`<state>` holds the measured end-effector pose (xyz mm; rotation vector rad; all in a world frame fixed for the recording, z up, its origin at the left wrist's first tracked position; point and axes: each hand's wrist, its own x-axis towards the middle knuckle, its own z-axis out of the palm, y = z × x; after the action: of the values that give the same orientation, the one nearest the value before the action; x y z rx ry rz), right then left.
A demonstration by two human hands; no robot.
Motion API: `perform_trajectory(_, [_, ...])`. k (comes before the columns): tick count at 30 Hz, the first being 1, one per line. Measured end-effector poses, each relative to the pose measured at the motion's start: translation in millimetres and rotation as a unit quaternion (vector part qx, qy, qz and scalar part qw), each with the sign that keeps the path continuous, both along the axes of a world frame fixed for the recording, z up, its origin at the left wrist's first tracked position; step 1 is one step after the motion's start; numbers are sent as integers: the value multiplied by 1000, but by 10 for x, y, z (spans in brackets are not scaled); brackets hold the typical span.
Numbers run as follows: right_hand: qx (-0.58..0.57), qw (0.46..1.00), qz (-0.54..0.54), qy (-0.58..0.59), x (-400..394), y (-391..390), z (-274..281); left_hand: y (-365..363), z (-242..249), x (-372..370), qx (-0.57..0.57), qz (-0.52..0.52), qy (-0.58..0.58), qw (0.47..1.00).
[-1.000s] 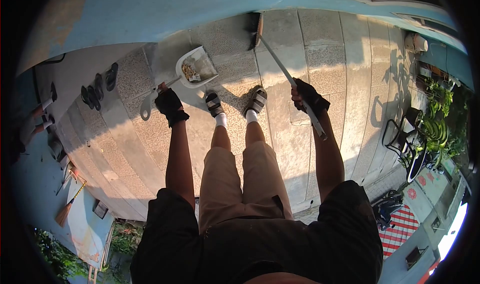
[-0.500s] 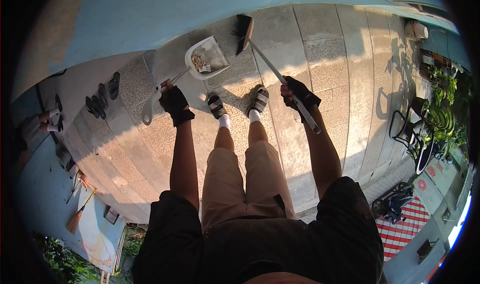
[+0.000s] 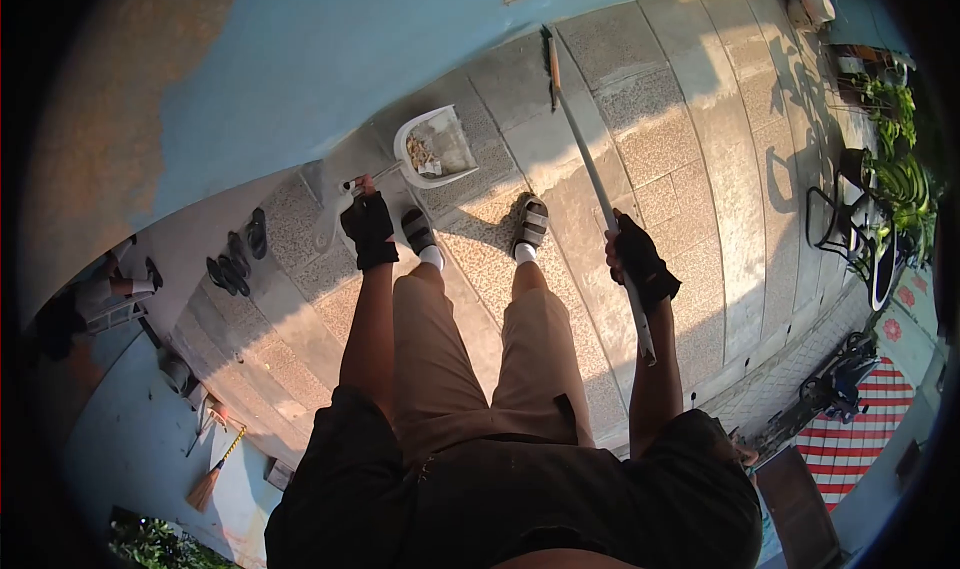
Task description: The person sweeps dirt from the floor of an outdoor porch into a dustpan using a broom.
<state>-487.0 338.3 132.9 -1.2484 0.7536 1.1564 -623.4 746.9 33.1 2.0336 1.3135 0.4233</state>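
My left hand [image 3: 368,227], in a black fingerless glove, is closed around the handle of a white dustpan [image 3: 408,139]. Small brown debris [image 3: 420,155] lies inside the pan near its handle side. My right hand [image 3: 640,257], gloved the same way, grips the long grey pole of a broom [image 3: 588,157]. The broom's head, with dark bristles, is on the paving near the blue wall, apart from the dustpan and to its right. My sandalled feet stand just below the pan.
A blue wall [image 3: 340,59] runs along the top. Several dark sandals [image 3: 238,255] lie at the left, near another person's legs [image 3: 125,285]. A straw broom [image 3: 210,479] leans at lower left. Potted plants [image 3: 900,159], a black chair [image 3: 835,209] and a motorbike [image 3: 845,379] are at right.
The broom head has moved right, away from the dustpan, and turned edge-on. My right hand has shifted right and lower in view. The view has tilted; one foot has stepped away from the other.
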Motion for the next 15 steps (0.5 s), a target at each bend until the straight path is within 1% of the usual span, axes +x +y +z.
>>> perform_trajectory(2, [-103,990,68,-65,61,29,-248,80,-95,42,64,-59,-99,991])
perform_trajectory(3, [-116,981,79,-135,122,174,-265,118,-16,110,40,-79,-90,992])
perform_trajectory(4, [-144,975,83,-148,217,270,-523,180,-36,146,39,-92,-85,991])
perform_trajectory(5, [-140,974,33,-173,291,440,-597,277,-62,267,-13,-105,-137,985])
perform_trajectory(6, [-169,969,42,-175,430,608,-755,352,-120,310,-69,-115,-181,974])
perform_trajectory(7, [-235,946,108,-197,506,782,-824,406,-27,393,-87,-130,-143,977])
perform_trajectory(8, [-236,939,139,-206,576,855,-1166,455,-17,456,-88,-141,-140,976])
perform_trajectory(9, [-250,933,173,-193,642,1066,-1267,514,-7,510,-115,-154,-155,969])
perform_trajectory(10, [-245,920,226,-206,663,1229,-1378,587,-3,582,-142,-169,-170,960])
perform_trajectory(11, [-248,914,254,-197,609,1345,-1463,646,-8,660,-134,-176,-182,958])
perform_trajectory(12, [-256,914,263,-171,500,1510,-1373,715,-11,733,-137,-186,-178,956])
perform_trajectory(14, [-262,916,274,-130,312,1824,-1205,828,25,892,-72,-244,-87,963])
perform_trajectory(15, [-267,906,294,-148,219,1878,-1275,850,31,973,-50,-258,-89,961])
